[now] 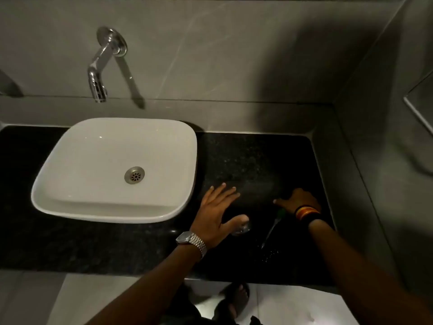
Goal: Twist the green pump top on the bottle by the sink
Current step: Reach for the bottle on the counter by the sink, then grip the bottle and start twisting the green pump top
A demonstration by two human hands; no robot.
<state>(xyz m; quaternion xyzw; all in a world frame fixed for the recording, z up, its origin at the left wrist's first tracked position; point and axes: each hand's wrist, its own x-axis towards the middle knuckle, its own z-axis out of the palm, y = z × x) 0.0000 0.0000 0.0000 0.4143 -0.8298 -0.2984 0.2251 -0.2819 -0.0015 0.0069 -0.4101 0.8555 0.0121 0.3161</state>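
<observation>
My right hand point(298, 201) is curled over the green pump top point(281, 213) at the right of the black counter. Only a sliver of green shows under the palm. A thin pale tube point(270, 232) runs from the green part down toward the counter's front edge. My left hand point(216, 211) is spread flat with its fingers apart, just right of the basin. Its thumb lies over a small clear object point(243, 229), seemingly the bottle, which is too dark and too hidden to make out.
A white square basin point(70, 174) sits on the black granite counter point(246, 160), with a chrome wall tap point(99, 73) above it. Grey tiled walls close off the back and the right side. My sandalled foot point(236, 299) shows on the floor below.
</observation>
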